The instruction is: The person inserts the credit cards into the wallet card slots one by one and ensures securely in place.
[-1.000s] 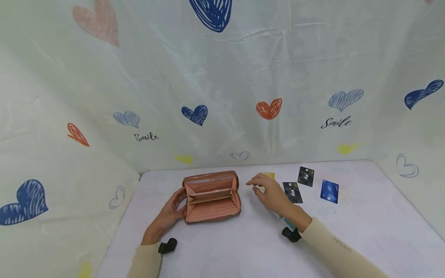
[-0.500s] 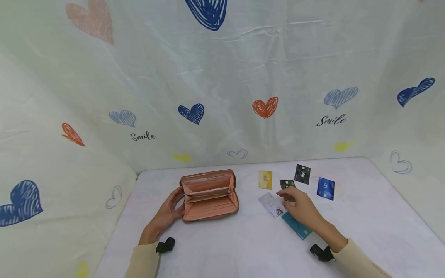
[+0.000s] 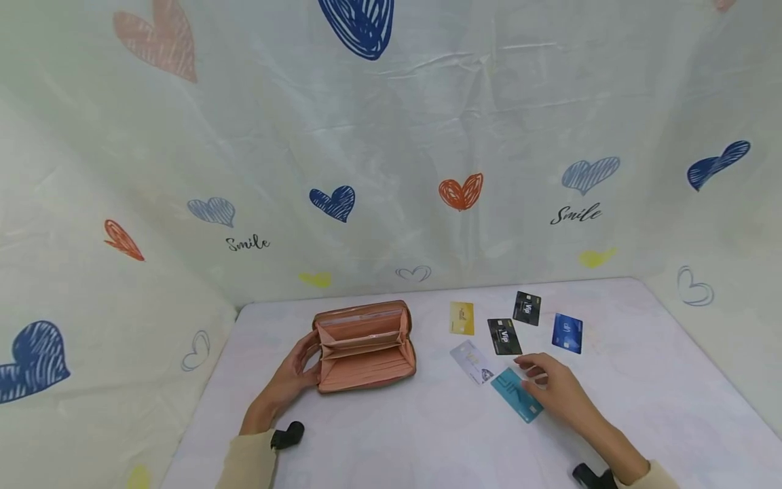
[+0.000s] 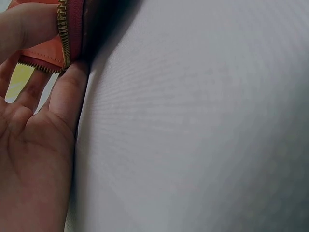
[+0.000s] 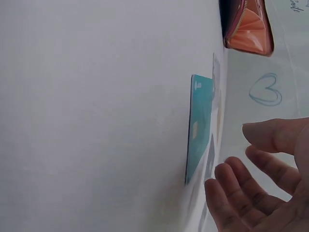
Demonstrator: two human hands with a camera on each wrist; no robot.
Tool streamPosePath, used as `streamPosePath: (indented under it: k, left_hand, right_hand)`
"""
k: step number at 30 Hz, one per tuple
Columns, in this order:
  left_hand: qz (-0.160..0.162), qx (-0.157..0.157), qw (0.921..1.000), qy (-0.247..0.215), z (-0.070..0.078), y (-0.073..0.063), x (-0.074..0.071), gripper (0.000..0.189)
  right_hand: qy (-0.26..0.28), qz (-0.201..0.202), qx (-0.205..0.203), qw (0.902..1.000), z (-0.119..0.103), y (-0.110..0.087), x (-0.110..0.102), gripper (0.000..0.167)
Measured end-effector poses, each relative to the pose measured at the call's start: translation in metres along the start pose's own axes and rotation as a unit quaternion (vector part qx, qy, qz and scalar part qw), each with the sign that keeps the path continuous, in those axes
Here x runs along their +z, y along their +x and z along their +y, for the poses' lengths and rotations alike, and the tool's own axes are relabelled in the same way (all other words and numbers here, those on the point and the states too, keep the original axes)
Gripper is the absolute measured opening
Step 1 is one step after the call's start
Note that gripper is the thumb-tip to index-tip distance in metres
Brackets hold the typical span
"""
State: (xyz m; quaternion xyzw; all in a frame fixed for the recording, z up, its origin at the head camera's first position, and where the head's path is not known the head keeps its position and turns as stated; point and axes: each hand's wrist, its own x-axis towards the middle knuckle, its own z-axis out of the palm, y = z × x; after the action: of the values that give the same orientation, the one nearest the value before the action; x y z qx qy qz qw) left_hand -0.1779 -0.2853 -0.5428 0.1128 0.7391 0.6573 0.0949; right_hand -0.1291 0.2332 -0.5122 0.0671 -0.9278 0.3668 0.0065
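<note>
An unzipped pink zip-around wallet [image 3: 366,377] lies spread on the table, its inner dividers facing up. My left hand [image 3: 292,372] grips its left edge; in the left wrist view the thumb and fingers lie around the brass zipper [image 4: 63,34]. Over the right end of a teal card [image 3: 512,390] hovers my right hand [image 3: 559,392], fingers loosely bent and holding nothing. The right wrist view shows the teal card [image 5: 200,123] flat on the table, apart from the fingertips. Beside that card lies a silver-white card [image 3: 472,362].
Farther back lie a yellow card [image 3: 461,318], a black VIP card [image 3: 504,337], a second black VIP card [image 3: 527,308] and a blue card [image 3: 567,333]. A heart-printed curtain [image 3: 391,149] hangs behind the white table [image 3: 391,448].
My right hand has moved away from beside the wallet, rightward and toward me, to the teal card, uncovering the other cards. The left hand keeps its grip on the wallet.
</note>
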Motion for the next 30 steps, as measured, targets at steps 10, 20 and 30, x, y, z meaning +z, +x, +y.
streamPosePath:
  k: [10,20,30]
  left_hand:
    - [0.002,-0.004,1.0000,-0.004,0.000,-0.001,0.000,0.100]
    - [-0.002,0.000,1.0000,-0.006,-0.002,0.000,0.000,0.102]
    - [-0.010,0.002,0.9999,-0.011,-0.002,0.000,-0.002,0.101]
  right_hand:
    - [-0.041,-0.038,0.058,0.9967,0.003,-0.011,0.002,0.060]
    - [-0.059,-0.062,0.078,0.9933,-0.003,-0.011,0.007,0.082]
    - [-0.097,-0.049,0.092,0.9898,-0.012,-0.008,0.014,0.078]
